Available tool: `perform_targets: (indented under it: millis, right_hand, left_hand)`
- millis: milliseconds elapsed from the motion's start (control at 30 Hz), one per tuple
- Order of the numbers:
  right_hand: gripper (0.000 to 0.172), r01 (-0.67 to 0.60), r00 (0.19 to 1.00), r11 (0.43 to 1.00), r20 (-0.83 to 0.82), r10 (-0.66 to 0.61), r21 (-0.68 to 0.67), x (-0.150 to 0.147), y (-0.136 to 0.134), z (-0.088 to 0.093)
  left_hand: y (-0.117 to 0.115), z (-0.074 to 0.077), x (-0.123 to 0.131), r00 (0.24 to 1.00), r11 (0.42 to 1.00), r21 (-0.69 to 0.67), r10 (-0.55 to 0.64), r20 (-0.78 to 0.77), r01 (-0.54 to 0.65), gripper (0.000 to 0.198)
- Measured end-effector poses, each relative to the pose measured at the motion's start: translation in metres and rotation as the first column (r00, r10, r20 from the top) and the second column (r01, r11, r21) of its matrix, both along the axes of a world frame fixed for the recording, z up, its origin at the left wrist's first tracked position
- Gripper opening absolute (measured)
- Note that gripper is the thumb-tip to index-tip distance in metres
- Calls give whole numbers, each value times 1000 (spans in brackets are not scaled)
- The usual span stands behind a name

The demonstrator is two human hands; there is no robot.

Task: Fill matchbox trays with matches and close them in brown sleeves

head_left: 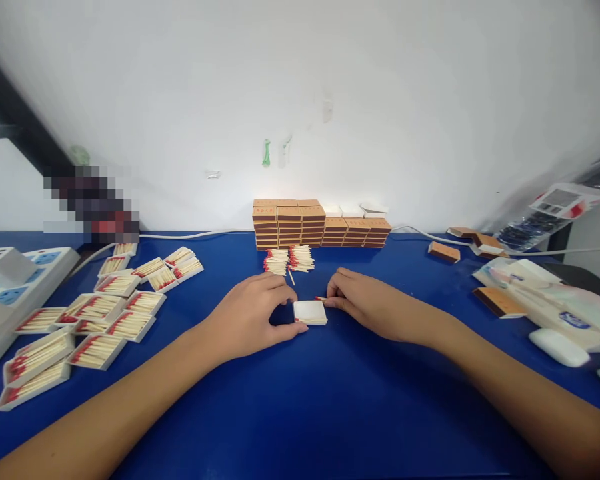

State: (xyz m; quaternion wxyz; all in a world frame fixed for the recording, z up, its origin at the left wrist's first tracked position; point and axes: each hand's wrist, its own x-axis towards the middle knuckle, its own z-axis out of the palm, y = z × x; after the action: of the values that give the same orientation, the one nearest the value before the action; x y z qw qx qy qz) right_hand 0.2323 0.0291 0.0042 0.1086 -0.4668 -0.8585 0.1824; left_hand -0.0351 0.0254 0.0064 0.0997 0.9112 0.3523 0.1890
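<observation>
A white matchbox tray [310,311] lies face down on the blue table, with a red match head showing at its lower left corner. My left hand [253,310] brackets the tray's left end, thumb at the front edge and index finger at the back corner. Just beyond the tray's right end, my right hand [363,300] pinches a match [321,299] whose red head points left. Behind the tray are two small piles of loose matches [301,258], and a single match [292,277] lies in front of them.
Stacked brown matchboxes [290,230] stand against the wall, with white trays [375,210] on the right stack. Trays full of matches [97,350] spread across the left, beside a power strip [55,267]. Matchbox sleeves [500,303], a tissue pack [555,300] and a white case [559,347] are at right.
</observation>
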Motion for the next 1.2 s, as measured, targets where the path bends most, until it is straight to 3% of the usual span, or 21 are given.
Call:
perform_targets:
  millis: [333, 467, 633, 900, 1067, 1200]
  right_hand:
    - [21, 25, 999, 998, -24, -23, 56, 1, 0, 6]
    - [19, 31, 994, 998, -103, -26, 52, -12, -13, 15]
    - [13, -15, 997, 996, -77, 21, 87, -28, -23, 11]
    - [17, -22, 993, 998, -115, 28, 53, -13, -14, 19]
    - [13, -43, 994, 999, -99, 45, 29, -14, -16, 14]
    - [14, -34, 982, 999, -187, 40, 35, -23, -21, 10]
  left_hand:
    - [0, 0, 0, 1000, 1000, -1, -8, -7, 8, 29]
    - [0, -1, 1, 1000, 1000, 0, 6, -1, -6, 28]
    - [0, -2, 1, 1000, 1000, 24, -6, 8, 6, 29]
    - [-1, -2, 0, 1000, 1000, 14, -17, 1, 17, 29]
    - [0, -1, -1, 1000, 1000, 19, -21, 3, 21, 30]
    - [0, -1, -1, 1000, 999, 24, -26, 12, 26, 29]
